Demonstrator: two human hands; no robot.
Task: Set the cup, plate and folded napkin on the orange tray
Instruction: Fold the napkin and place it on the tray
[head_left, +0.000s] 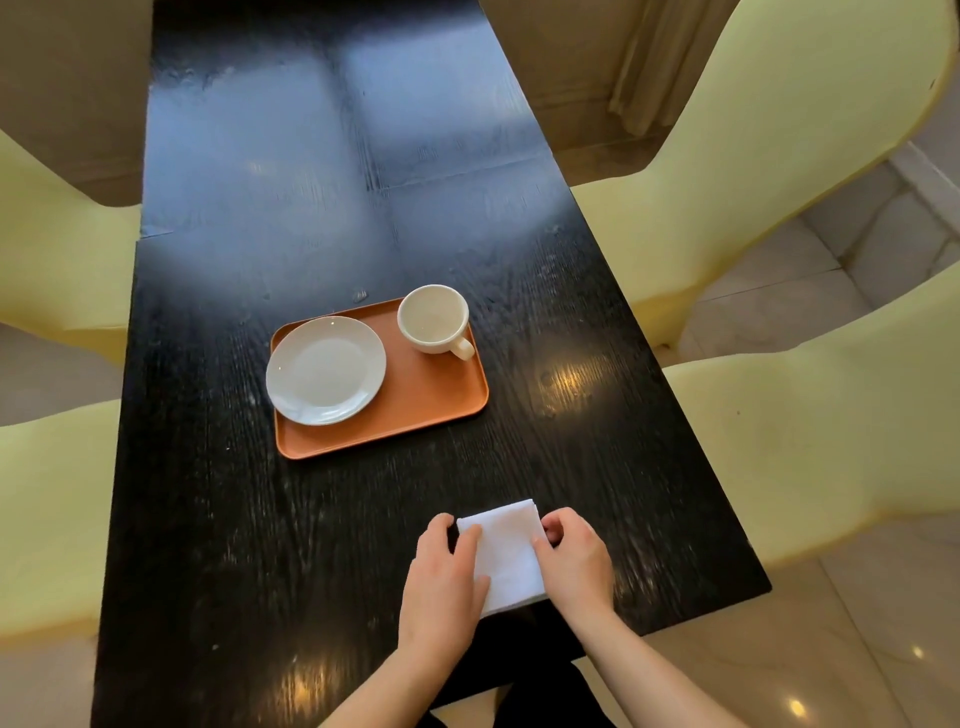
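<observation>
Both hands, left hand (447, 566) and right hand (571, 558), pinch the side edges of the folded napkin (506, 556) at the table's (234, 519) near edge; the tray's (415, 405) bare near-right corner lies straight ahead.

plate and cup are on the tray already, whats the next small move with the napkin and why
Probably lift the folded napkin and carry it forward to the bare near-right part of the orange tray. The plate fills the tray's left side and the cup its far right corner. The left hand and right hand touch the napkin's sides, which lies on the table.
</observation>
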